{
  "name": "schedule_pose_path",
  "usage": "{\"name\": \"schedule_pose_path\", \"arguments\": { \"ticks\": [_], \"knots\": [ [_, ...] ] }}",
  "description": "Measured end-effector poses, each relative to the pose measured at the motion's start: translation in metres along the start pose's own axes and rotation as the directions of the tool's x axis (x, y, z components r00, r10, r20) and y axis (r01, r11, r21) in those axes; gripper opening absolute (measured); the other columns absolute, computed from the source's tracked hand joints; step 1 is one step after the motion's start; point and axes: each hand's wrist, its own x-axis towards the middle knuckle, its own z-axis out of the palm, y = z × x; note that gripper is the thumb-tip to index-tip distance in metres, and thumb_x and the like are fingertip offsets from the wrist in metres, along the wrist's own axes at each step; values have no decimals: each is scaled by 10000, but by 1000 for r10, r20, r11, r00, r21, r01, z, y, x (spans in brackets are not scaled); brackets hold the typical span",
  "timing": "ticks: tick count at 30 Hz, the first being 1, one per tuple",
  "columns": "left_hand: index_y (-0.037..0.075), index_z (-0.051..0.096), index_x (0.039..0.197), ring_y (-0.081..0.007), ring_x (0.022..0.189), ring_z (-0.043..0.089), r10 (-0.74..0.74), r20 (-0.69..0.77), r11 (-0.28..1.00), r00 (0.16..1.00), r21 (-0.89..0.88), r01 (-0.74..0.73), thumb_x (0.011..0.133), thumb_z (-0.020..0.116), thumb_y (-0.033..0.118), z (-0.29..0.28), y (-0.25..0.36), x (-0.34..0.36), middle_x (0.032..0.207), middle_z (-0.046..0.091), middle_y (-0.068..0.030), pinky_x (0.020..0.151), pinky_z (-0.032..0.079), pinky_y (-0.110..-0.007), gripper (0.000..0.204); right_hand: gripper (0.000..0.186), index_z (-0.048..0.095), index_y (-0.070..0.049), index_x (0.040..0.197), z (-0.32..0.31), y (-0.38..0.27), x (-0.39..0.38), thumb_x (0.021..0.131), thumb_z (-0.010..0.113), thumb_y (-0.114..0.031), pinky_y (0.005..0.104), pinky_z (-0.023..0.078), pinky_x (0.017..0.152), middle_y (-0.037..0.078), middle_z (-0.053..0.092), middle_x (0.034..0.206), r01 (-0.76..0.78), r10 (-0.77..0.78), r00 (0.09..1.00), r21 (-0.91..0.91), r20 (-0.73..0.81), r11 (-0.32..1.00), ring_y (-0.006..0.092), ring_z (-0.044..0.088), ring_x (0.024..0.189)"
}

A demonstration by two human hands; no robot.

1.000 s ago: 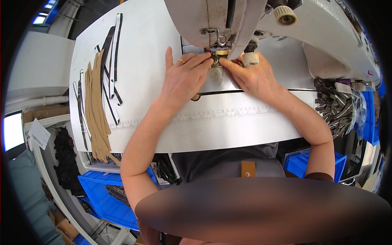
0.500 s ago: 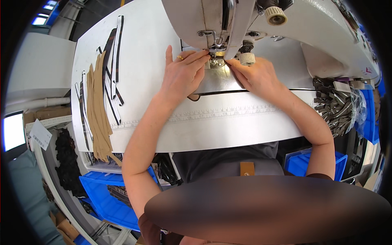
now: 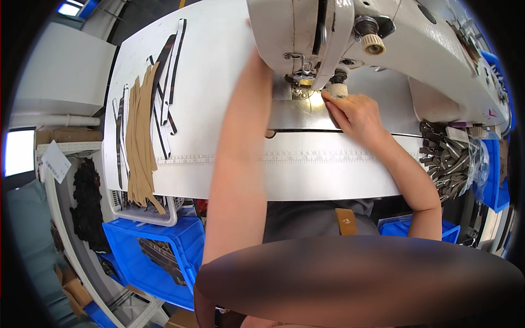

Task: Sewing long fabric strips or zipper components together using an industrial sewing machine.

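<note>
A white sewing machine (image 3: 333, 49) stands over a metal plate, its needle area (image 3: 302, 90) lit. My right hand (image 3: 358, 117) rests on the plate just right of the presser foot, thumb and fingertips pinched together. A dark edge shows under those fingers, but what they hold is too small to make out. My left arm (image 3: 240, 131) stretches forward across the table, blurred. Only a sliver of my left hand (image 3: 248, 22) shows beside the machine head, which hides its fingers.
Tan strips (image 3: 142, 131) and black-and-white strips (image 3: 175, 65) lie on the table's left. Dark strips (image 3: 445, 158) are heaped at the right beside clear plastic (image 3: 478, 158). A white basket (image 3: 169, 213) and a blue bin (image 3: 147, 257) stand below the left edge.
My left hand has left the presser foot and reached forward, behind the machine head. My right hand still pinches beside the needle. The whole view has shifted slightly.
</note>
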Motion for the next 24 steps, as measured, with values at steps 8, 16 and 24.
{"name": "schedule_pose_path", "arguments": {
  "ticks": [8, 16, 24],
  "knots": [
    [27, 582, 1191, -196, 1163, 560, -78, -183, 356, 980, -923, -144, 989, 541, 230, -59, -26, -18, 1134, 662, -73, 994, 431, -378, 289, 122, 679, -59, 989, 7, -4, 2, 900, 628, -125, 338, 495, 555, 97, 683, 789, -31, 24, 999, 215, 33, 976, 247, 646, 630],
    [60, 564, 1115, -120, 576, 470, 223, 138, 23, 965, -990, 136, 972, 538, 264, -118, -23, -215, 888, 575, -79, 635, 431, -263, 251, 189, 638, 12, 1012, -1, 5, 25, 955, 590, -161, 197, 521, 551, 55, 656, 804, -712, 417, 643, 702, 642, 17, 88, 626, 647],
    [53, 553, 1186, -196, 770, 598, 364, 208, -45, 908, -970, 240, 986, 524, 326, -116, -16, -251, 1036, 600, -148, 839, 566, -385, 340, 190, 641, 8, 962, 36, -11, 29, 935, 637, -180, 218, 497, 581, 69, 679, 830, -509, 607, 735, 838, 303, 197, 93, 620, 657]
  ]
}}
